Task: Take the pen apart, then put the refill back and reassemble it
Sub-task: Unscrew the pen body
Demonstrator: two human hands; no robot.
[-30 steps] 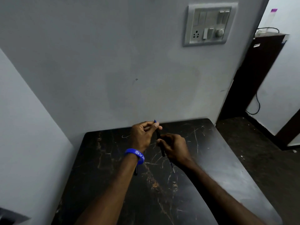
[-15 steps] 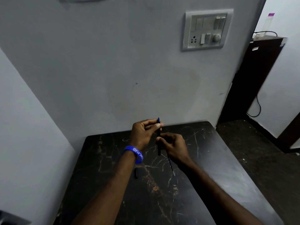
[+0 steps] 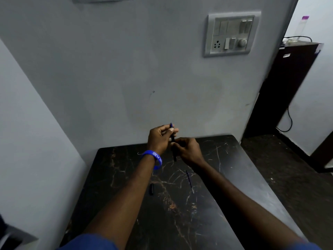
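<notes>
Over the dark marble desk (image 3: 225, 177) I've raised the pen barrel (image 3: 173, 141), both hands pinching it, refill (image 3: 189, 181) still out.

Grey switch panel (image 3: 231, 34) — dark cabinet (image 3: 288, 83) beside.

Looks like a plain room in somebody's home or a small rented place, nothing like a lab or workshop. A dark marble-look table (image 3: 234, 159) with pale and rusty veins is sitting pushed into a corner of bare, grey-painted walls (image 3: 108, 69). A wall switchboard (image 3: 231, 33) with rocker switches, a three-pin socket and a round dial is hanging on the far wall, up to the right. Further right a doorway is opening onto a dark wooden cabinet (image 3: 288, 78), with a black cable (image 3: 289, 121) trailing down the wall beside it. The floor (image 3: 288, 174) over there is looking dark and rough.
</notes>
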